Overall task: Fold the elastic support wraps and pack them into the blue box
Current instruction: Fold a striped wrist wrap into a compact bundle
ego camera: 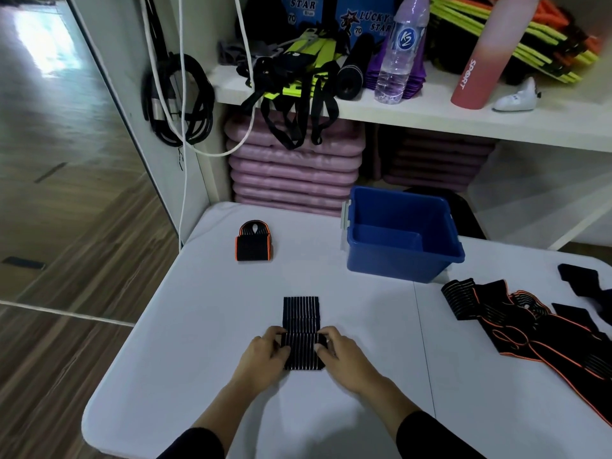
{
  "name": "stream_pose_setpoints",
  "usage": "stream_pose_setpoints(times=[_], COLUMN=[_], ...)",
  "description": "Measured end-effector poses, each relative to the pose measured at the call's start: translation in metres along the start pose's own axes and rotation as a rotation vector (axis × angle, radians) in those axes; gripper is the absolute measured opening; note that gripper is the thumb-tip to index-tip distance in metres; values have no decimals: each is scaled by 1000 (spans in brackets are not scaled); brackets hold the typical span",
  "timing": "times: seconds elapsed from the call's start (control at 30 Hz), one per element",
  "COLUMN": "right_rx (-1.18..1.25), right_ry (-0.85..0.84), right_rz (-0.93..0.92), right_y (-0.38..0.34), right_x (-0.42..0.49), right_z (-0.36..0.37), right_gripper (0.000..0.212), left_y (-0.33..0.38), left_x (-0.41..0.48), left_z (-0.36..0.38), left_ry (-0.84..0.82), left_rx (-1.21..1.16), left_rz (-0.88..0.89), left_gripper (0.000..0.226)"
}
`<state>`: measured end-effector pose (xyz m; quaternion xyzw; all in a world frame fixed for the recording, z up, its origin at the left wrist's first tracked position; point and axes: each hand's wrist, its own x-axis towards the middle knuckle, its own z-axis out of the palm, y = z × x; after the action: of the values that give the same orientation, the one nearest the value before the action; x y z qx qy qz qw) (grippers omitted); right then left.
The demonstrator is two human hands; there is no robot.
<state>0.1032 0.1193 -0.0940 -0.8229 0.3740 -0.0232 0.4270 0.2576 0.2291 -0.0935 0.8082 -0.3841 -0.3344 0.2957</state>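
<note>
A black ribbed elastic wrap (302, 331) is laid flat on the white table (198, 326), at about 6 o'clock from the table's middle, with its ribs running away from the person. Its near half is gripped from both sides: the left hand (265, 356) is closed on the edge at 9 o'clock of the wrap, and the right hand (341, 354) is closed on the edge at 3 o'clock. The fingertips of both hands are curled over the top of the fabric, and a raised fold line is seen crossing the wrap between them. The far half of the wrap extends toward 12 o'clock, beyond the hands, and lies free on the table.

The wrap is seen as dark cloth with thin pale stripes along its length; no orange edge is visible on it from this angle.

The blue box (402, 240) is placed at about 1 o'clock from the wrap, well apart from it, and its interior is shown bare. A folded wrap with orange trim (253, 241) is set at about 11 o'clock from the held wrap, near the table's far left edge. A pile of unfolded black wraps with orange edging (530, 323) is spread at 3 o'clock, along the table's right side. Dark sleeves (430, 438) are worn on both forearms.
</note>
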Motion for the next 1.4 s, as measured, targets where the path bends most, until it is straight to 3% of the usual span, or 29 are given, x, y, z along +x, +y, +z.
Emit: stream_pose_setpoints(times=[0.1,0.23,0.33,0.43,0.57,0.73,0.93,1.07,1.2,1.4], right_rx=[-43,-128,-200,-273,-280,-106,142,225,254,333], right_ry=[109,170,102,48,80,35,50,130,108,147], right_rz=[-16,-200,-270,-296,-336,-182,57,81,39,131], right_y=[0,4,6,12,14,11,3,1,2,-2], right_x=[0,-1,-1,2,3,5,7,11,13,19], right_z=[6,4,-2,-6,-3,-5,-2,8,11,9], right_gripper=[33,28,36,58,48,34,25,32,48,42], left_y=[2,0,-9,-19,-22,-11,3,4,8,11], left_x=[-2,-5,-2,0,3,7,8,6,6,12], left_z=[6,8,6,1,-1,-7,-1,10,18,22], left_ry=[78,200,159,37,18,-5,-2,86,147,237], left_rx=[127,236,262,317,385,151,-142,-117,-86,-55], left_rz=[16,207,342,330,358,208,-53,-107,-129,-117], left_gripper=[32,31,32,60,63,51,17,21,16,32])
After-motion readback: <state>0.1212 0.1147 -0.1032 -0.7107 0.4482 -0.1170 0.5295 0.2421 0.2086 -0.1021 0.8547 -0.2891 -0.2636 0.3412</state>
